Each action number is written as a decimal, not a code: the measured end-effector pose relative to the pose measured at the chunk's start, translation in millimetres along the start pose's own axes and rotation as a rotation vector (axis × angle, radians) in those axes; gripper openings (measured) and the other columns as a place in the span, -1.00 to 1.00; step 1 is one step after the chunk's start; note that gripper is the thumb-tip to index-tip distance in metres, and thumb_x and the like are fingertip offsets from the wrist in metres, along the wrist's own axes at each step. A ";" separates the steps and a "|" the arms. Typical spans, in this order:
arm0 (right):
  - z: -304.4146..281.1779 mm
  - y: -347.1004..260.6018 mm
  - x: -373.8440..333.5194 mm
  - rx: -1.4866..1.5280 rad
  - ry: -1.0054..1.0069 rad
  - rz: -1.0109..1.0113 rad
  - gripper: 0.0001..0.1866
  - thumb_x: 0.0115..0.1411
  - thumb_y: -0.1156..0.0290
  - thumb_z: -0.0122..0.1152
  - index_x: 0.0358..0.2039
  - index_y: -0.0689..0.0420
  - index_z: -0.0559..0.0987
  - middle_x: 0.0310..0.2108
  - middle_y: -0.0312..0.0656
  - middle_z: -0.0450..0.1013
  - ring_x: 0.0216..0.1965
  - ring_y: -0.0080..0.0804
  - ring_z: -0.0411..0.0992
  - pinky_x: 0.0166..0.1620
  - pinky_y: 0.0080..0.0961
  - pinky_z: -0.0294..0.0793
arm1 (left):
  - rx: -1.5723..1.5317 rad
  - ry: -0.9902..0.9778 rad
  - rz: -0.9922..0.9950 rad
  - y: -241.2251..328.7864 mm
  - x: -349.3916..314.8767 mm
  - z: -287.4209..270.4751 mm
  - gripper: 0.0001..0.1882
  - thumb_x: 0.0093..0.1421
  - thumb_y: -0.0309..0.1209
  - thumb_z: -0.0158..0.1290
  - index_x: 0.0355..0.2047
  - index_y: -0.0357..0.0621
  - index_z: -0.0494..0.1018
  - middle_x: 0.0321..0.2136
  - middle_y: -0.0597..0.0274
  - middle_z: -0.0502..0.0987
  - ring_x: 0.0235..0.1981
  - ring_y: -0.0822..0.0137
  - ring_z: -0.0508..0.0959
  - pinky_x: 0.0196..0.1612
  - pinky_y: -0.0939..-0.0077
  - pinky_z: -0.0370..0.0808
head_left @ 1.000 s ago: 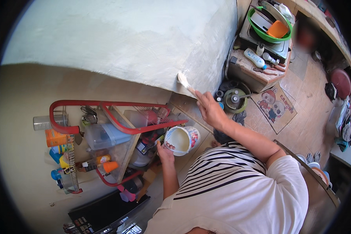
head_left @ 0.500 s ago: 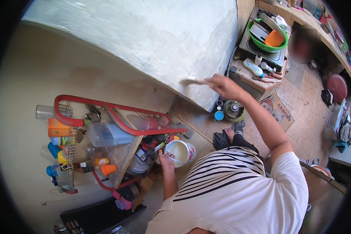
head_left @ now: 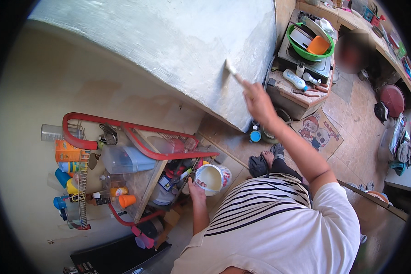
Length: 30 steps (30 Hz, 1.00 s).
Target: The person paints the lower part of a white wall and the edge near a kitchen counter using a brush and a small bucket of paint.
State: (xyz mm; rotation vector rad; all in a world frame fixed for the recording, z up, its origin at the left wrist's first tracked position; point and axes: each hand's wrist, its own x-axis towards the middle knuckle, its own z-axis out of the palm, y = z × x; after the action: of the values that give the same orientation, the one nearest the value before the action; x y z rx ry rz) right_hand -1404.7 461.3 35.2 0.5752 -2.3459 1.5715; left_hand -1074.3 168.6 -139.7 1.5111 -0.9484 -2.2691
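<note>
Head view: The brush [head_left: 233, 71] is at the pale wall surface [head_left: 169, 59], its bristles farther up the picture than half a second ago; in the inspector's judgement, the coating work has shifted to another patch. Bristles point to the upper left; the long axis slants down rightward to the right hand [head_left: 257, 101], closed around the handle. The left hand [head_left: 197, 190], partly curled, grips the white pail [head_left: 223, 176] at its side.

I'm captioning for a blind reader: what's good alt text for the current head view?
A person's right hand holds a paintbrush at a whitish wall; the left hand holds a bucket of pale paint. A red-framed rack stands left.
</note>
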 end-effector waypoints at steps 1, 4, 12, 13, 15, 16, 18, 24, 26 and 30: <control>9.4 -12.4 -13.5 0.027 -0.029 0.007 -0.63 0.22 0.50 0.11 0.05 0.22 0.44 -0.31 0.06 0.33 -0.29 0.02 0.41 -0.21 -0.25 0.41 | -0.003 0.003 -0.006 1.6 -0.8 4.2 -0.47 0.26 0.16 -0.15 -0.54 -0.05 0.29 -0.67 0.37 0.27 -0.64 0.34 0.29 -0.50 0.39 0.28; 18.8 -41.3 -48.5 0.066 -0.185 0.007 -0.60 0.23 0.53 0.09 0.09 0.20 0.41 -0.29 0.06 0.32 -0.33 0.05 0.41 -0.24 -0.22 0.43 | 0.013 -0.018 -0.001 0.8 5.5 5.7 -0.46 0.25 0.18 -0.15 -0.55 -0.05 0.29 -0.67 0.37 0.27 -0.64 0.34 0.29 -0.50 0.39 0.28; -17.9 -44.8 -35.3 0.128 -0.482 -0.177 -0.59 0.24 0.52 0.08 0.13 0.17 0.40 -0.27 0.01 0.34 -0.29 -0.02 0.42 -0.19 -0.27 0.42 | 0.013 -0.011 -0.031 -5.0 13.6 1.9 -0.48 0.25 0.16 -0.15 -0.53 -0.05 0.28 -0.67 0.37 0.26 -0.64 0.34 0.29 -0.49 0.39 0.28; -20.7 -40.2 -26.5 0.126 -0.478 -0.199 -0.60 0.25 0.51 0.09 0.12 0.17 0.42 -0.27 0.01 0.34 -0.29 -0.04 0.42 -0.18 -0.29 0.42 | 0.012 -0.015 -0.031 -5.5 15.1 3.1 -0.48 0.26 0.15 -0.15 -0.52 -0.05 0.29 -0.67 0.37 0.26 -0.64 0.34 0.29 -0.49 0.39 0.28; -24.5 -30.8 -5.0 0.129 -0.473 -0.244 -0.63 0.25 0.50 0.09 0.09 0.17 0.45 -0.29 0.01 0.36 -0.28 -0.07 0.42 -0.17 -0.32 0.42 | 0.019 -0.028 -0.017 -4.9 17.4 3.3 -0.48 0.26 0.15 -0.15 -0.52 -0.05 0.28 -0.66 0.37 0.26 -0.64 0.35 0.29 -0.49 0.39 0.28; -29.4 -25.4 8.2 0.129 -0.461 -0.254 -0.66 0.26 0.49 0.10 0.05 0.17 0.49 -0.30 0.01 0.38 -0.29 -0.10 0.42 -0.17 -0.35 0.42 | 0.024 -0.035 -0.012 -4.7 19.0 4.8 -0.48 0.26 0.15 -0.15 -0.52 -0.06 0.28 -0.66 0.37 0.26 -0.64 0.35 0.29 -0.49 0.39 0.28; -42.2 -17.2 29.7 0.113 -0.434 -0.261 -0.67 0.26 0.49 0.10 0.04 0.17 0.50 -0.28 -0.02 0.40 -0.29 -0.15 0.43 -0.17 -0.35 0.42 | 0.032 -0.027 0.005 -2.4 18.0 7.2 -0.48 0.26 0.14 -0.15 -0.52 -0.06 0.28 -0.66 0.37 0.25 -0.63 0.35 0.29 -0.49 0.39 0.28; -75.2 -6.4 57.1 -0.025 -0.095 -0.126 -0.67 0.25 0.49 0.12 0.04 0.23 0.49 -0.34 -0.05 0.38 -0.36 -0.21 0.38 -0.24 -0.42 0.39 | 0.008 0.010 0.014 -5.9 15.5 -2.5 -0.49 0.26 0.13 -0.13 -0.52 -0.06 0.28 -0.66 0.36 0.26 -0.63 0.34 0.29 -0.50 0.38 0.28; -74.6 -9.2 58.5 -0.073 0.026 -0.110 -0.66 0.25 0.50 0.11 0.04 0.26 0.48 -0.36 -0.04 0.35 -0.39 -0.20 0.35 -0.25 -0.40 0.38 | 0.008 -0.002 0.012 -6.5 18.3 -7.3 -0.50 0.27 0.12 -0.13 -0.52 -0.06 0.28 -0.66 0.36 0.27 -0.63 0.34 0.29 -0.50 0.38 0.28; -42.4 -39.6 40.8 -0.035 0.056 -0.101 -0.66 0.23 0.53 0.10 0.03 0.25 0.48 -0.33 -0.01 0.36 -0.35 -0.15 0.38 -0.23 -0.33 0.39 | -0.002 -0.018 -0.005 -8.1 19.4 -10.7 -0.50 0.27 0.12 -0.14 -0.52 -0.05 0.28 -0.65 0.36 0.27 -0.64 0.34 0.29 -0.50 0.39 0.28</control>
State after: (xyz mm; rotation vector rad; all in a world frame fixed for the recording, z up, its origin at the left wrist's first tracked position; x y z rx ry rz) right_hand -1422.9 479.8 101.1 0.6238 -2.2617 1.4802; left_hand -1071.9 160.3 -161.7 1.4965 -0.9475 -2.2900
